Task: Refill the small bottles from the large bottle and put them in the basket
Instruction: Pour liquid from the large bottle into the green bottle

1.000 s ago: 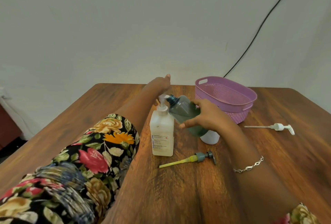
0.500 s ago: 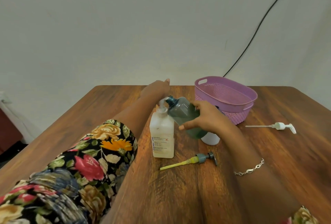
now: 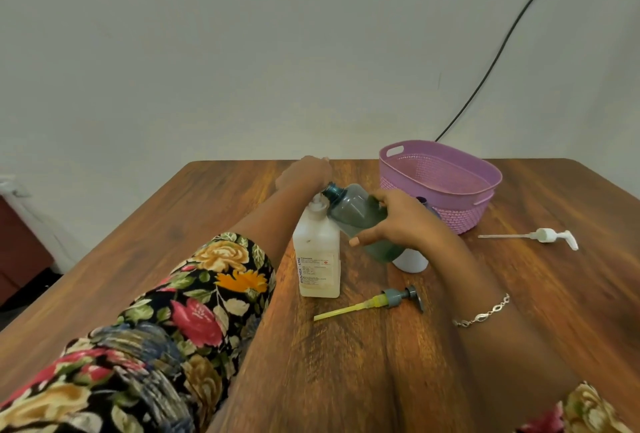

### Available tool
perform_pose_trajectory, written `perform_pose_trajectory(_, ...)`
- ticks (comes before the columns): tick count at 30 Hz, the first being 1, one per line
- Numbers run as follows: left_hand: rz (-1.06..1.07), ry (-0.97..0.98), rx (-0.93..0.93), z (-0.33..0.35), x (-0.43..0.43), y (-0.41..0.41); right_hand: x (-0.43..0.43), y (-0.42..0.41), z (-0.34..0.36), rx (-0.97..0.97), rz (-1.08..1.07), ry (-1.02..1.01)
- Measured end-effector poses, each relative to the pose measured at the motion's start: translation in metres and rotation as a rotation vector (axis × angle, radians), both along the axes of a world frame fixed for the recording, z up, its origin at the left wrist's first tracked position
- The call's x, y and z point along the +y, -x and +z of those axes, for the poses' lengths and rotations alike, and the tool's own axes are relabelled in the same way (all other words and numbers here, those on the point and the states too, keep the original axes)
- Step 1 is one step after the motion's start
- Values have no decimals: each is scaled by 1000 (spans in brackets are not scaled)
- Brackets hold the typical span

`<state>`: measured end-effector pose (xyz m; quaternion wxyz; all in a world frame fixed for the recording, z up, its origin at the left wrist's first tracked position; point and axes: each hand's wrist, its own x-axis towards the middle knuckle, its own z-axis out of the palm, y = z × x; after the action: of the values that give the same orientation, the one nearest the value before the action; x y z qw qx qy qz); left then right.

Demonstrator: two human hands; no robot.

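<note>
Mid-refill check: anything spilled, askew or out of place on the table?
No spill shows. Two pumps lie loose on the table: the grey pump by the large bottle, the white pump right of the basket. The right hand holds the green bottle tilted toward the large bottle's spout.

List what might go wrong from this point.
The green bottle, tilted in the right hand, has its narrow mouth at the nozzle of the white bottle: liquid may miss and spill on the table. The pale bottle close behind that hand could be tipped. The grey pump beside the forearm may be knocked.
</note>
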<state>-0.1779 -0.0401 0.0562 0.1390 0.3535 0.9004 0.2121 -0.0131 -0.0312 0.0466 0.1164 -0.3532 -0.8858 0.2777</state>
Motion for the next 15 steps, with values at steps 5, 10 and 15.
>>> perform_pose_trajectory(5,-85,38,-148,24,-8,-10,1,-1,10,-7,16,-27)
perform_pose_trajectory(10,-35,35,-61,0,-2,0,0,1,0,9,-1,7)
perform_pose_trajectory(15,7,5,99,-6,-3,2,0,2,-4,32,-3,33)
